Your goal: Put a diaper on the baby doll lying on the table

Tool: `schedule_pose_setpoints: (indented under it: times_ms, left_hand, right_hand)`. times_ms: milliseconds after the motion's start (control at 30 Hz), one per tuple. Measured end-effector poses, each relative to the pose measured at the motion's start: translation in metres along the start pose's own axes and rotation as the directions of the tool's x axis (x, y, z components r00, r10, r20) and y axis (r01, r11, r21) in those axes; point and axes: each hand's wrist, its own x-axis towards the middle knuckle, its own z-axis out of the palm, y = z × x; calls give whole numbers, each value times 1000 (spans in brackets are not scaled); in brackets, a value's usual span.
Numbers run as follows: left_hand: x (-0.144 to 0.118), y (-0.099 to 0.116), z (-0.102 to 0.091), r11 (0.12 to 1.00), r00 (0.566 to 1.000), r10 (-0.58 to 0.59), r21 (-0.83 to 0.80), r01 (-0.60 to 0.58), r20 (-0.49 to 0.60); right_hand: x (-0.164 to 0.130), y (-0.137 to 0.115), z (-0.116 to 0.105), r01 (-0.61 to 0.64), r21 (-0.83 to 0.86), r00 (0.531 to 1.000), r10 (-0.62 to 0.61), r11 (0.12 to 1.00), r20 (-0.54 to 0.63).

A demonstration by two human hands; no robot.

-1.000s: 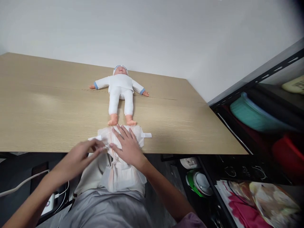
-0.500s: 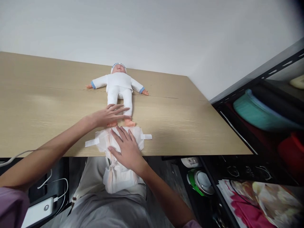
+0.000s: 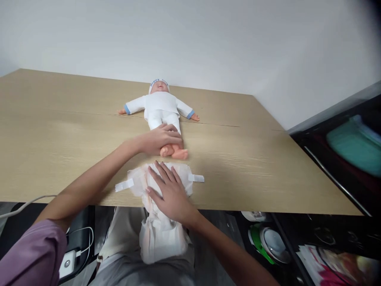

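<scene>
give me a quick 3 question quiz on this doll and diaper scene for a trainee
1. True or false: the left hand is closed round the legs of the baby doll in white clothes.
2. What lies under the flat right hand? A) a green bowl B) the white disposable diaper C) a phone charger
3. Fill in: the diaper hangs partly over the near edge of the light wooden ___.

Key
1. True: the fingers wrap the legs just above the bare feet.
2. B: the palm presses the diaper's upper part, its tabs spread to both sides.
3. Table.
</scene>
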Motion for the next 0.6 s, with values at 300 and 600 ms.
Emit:
schedule_pose_setpoints:
  times_ms: [300,600]
  left_hand:
    - [13,-15,-74,949,968,-168,-296,107,-189]
    - [6,-23,-93,942,956,-167,-325,82,-242]
  right_hand:
    - [70,29,3,47,-64,999,-48,997,-15]
    - [191,74,-3,59,-165,996,-70,985,-63]
